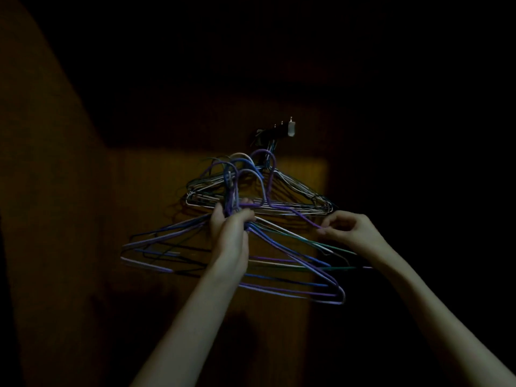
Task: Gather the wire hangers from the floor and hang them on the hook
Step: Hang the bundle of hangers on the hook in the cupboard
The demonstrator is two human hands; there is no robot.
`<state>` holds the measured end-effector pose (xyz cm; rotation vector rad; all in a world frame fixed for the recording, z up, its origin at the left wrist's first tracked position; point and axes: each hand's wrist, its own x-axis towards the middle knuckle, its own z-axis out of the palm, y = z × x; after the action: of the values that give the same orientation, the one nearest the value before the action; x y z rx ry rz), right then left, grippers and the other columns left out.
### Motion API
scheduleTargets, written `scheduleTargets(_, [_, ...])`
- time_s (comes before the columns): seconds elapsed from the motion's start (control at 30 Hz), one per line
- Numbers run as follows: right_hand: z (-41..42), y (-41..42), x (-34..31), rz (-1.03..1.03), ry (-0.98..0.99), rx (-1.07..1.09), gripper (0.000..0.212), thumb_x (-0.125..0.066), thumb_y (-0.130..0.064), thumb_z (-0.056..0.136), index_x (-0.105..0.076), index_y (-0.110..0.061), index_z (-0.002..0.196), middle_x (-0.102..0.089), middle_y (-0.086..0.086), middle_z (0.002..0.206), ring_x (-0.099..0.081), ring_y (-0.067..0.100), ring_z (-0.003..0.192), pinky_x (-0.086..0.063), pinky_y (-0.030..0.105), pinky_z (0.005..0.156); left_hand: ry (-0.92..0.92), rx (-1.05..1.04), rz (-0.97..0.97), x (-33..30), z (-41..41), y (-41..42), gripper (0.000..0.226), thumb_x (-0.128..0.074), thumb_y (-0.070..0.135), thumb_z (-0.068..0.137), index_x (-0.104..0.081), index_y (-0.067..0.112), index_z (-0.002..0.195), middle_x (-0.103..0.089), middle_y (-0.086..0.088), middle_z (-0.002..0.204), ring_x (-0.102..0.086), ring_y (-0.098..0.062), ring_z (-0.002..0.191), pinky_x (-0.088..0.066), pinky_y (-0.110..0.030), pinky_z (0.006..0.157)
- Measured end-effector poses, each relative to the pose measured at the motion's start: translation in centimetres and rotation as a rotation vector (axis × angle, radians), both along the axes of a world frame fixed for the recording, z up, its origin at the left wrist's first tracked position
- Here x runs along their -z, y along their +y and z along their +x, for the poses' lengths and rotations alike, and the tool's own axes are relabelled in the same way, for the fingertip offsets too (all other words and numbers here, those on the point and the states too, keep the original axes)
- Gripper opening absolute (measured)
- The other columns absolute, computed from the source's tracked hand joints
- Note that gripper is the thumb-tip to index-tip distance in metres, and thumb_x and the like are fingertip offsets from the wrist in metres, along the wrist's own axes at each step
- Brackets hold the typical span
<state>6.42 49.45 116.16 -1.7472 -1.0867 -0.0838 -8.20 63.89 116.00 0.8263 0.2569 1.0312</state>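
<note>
The left hand (231, 219) is raised with its fingers curled tightly round the necks of a bundle of wire hangers (279, 272). The right hand (349, 229), beside it, pinches one purple hanger's shoulder wire. Above both hands, more hangers (296, 188) hang from the wall hook (290, 129).

hook rack (289, 129) crowded below by hung hangers (293, 188) — room above stays dark, bare.
</note>
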Motion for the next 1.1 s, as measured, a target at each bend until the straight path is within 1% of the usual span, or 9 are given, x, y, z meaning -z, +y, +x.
scheduleTargets(0.13, [0.3,-0.6,0.2,0.087,-0.084,0.058,0.012,-0.07,-0.009,0.079,-0.064,-0.017,0.073,-0.062,-0.004,0.074,-0.056,-0.001,0.062,-0.043,0.006,0.054,-0.011,0.02,0.036,-0.4,0.0,-0.5,0.084,-0.047,-0.022,0.079,-0.018,0.014,0.149,-0.047,-0.019,0.137,-0.048,-0.028,0.124,-0.032,-0.043,0.112])
scheduleTargets(0.23, [0.6,-0.6,0.6,0.181,-0.119,0.071,0.016,-0.069,-0.009,0.08,-0.064,-0.022,0.072,-0.064,-0.004,0.075,-0.058,0.004,0.069,-0.044,0.007,0.059,-0.027,0.027,0.029,-0.5,-0.1,-0.8,0.086,-0.042,-0.025,0.079,-0.014,0.015,0.15,-0.045,-0.02,0.138,-0.052,-0.027,0.12,-0.033,-0.04,0.111])
scheduleTargets(0.37, [1.0,-0.7,0.7,0.305,-0.145,0.116,0.01,-0.068,-0.012,0.082,-0.066,-0.02,0.077,-0.065,-0.004,0.078,-0.059,0.0,0.07,-0.045,0.007,0.062,-0.063,0.016,0.033,-0.9,-0.3,-0.7,0.086,-0.039,-0.025,0.08,-0.009,0.014,0.151,-0.045,-0.023,0.139,-0.052,-0.028,0.122,-0.03,-0.042,0.112])
scheduleTargets(0.5, [1.3,-0.5,0.4,0.381,-0.178,0.17,0.008,-0.067,-0.014,0.083,-0.066,-0.02,0.079,-0.065,-0.006,0.08,-0.06,0.007,0.076,-0.046,0.009,0.064,-0.08,0.013,0.044,-1.3,0.0,-0.8,0.086,-0.04,-0.024,0.08,-0.01,0.016,0.15,-0.048,-0.021,0.137,-0.053,-0.027,0.121,-0.031,-0.042,0.111])
scheduleTargets(0.6, [2.1,-0.3,-0.1,0.403,-0.175,0.204,0.014,-0.067,-0.015,0.083,-0.064,-0.025,0.075,-0.065,-0.008,0.078,-0.061,0.011,0.076,-0.049,0.022,0.07,-0.083,0.01,0.057,-1.7,0.5,-0.7,0.086,-0.04,-0.023,0.081,-0.009,0.017,0.151,-0.049,-0.019,0.136,-0.053,-0.026,0.121,-0.031,-0.042,0.111])
scheduleTargets(0.7, [3.3,0.5,-0.6,0.382,-0.174,0.244,0.005,-0.068,-0.019,0.083,-0.067,-0.022,0.078,-0.067,-0.004,0.079,-0.064,0.018,0.08,-0.052,0.038,0.076,-0.092,-0.011,0.066,-1.9,0.9,-0.4,0.086,-0.04,-0.023,0.082,-0.008,0.016,0.151,-0.049,-0.02,0.136,-0.052,-0.027,0.122,-0.03,-0.043,0.112])
scheduleTargets(0.87, [5.6,3.0,-1.2,0.354,-0.181,0.316,0.005,-0.069,-0.027,0.082,-0.067,-0.024,0.079,-0.068,-0.003,0.078,-0.065,0.019,0.079,-0.053,0.045,0.076,-0.114,-0.077,0.027,-1.9,1.5,0.9,0.085,-0.039,-0.025,0.081,-0.01,0.015,0.15,-0.051,-0.022,0.133,-0.053,-0.027,0.121,-0.032,-0.042,0.11])
scheduleTargets(0.93, [6.5,4.2,-1.3,0.348,-0.164,0.342,0.006,-0.069,-0.029,0.082,-0.067,-0.023,0.08,-0.067,-0.003,0.078,-0.064,0.018,0.078,-0.054,0.045,0.075,-0.116,-0.09,0.016,-1.9,1.7,1.5,0.085,-0.039,-0.025,0.081,-0.01,0.015,0.15,-0.051,-0.021,0.133,-0.053,-0.027,0.121,-0.034,-0.039,0.108])
scheduleTargets(1.1, [8.2,6.8,-1.7,0.297,-0.144,0.386,0.014,-0.067,-0.03,0.084,-0.069,-0.017,0.088,-0.066,-0.001,0.083,-0.06,0.014,0.081,-0.045,0.031,0.07,-0.135,-0.106,-0.017,-2.0,2.8,2.5,0.086,-0.039,-0.025,0.082,-0.008,0.015,0.15,-0.05,-0.022,0.134,-0.053,-0.025,0.118,-0.039,-0.03,0.097])
